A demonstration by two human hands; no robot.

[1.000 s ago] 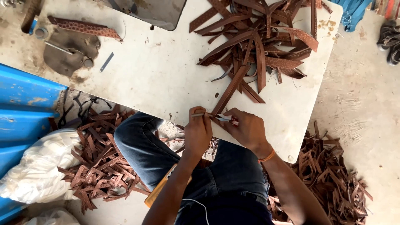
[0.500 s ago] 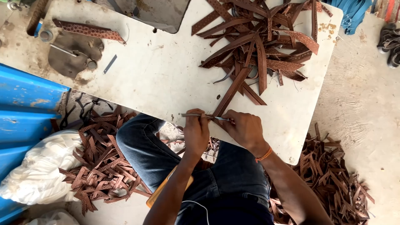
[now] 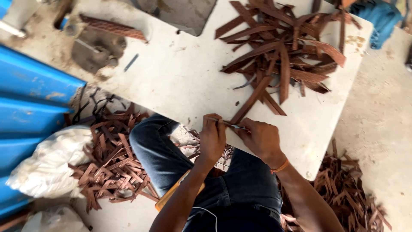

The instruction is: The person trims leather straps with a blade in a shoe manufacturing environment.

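A long brown leather strip (image 3: 253, 98) runs from the table's near edge up into a pile of similar strips (image 3: 283, 47). My left hand (image 3: 212, 137) pinches the strip's near end at the table edge. My right hand (image 3: 262, 137) is closed on a thin metal blade (image 3: 234, 126) that lies across that end, between the two hands. Both hands rest over my lap at the edge of the white table (image 3: 184, 77).
Brown strip offcuts (image 3: 111, 167) lie heaped on the floor at left and more offcuts (image 3: 352, 197) at right. A white sack (image 3: 47, 167) and blue corrugated sheet (image 3: 30, 99) are at left. A grey tool (image 3: 92, 51) and dark slab (image 3: 180, 15) sit at the table's far side.
The hands have stayed at the table edge on the strip's end; the blade now lies lower across it. The view has shifted slightly.
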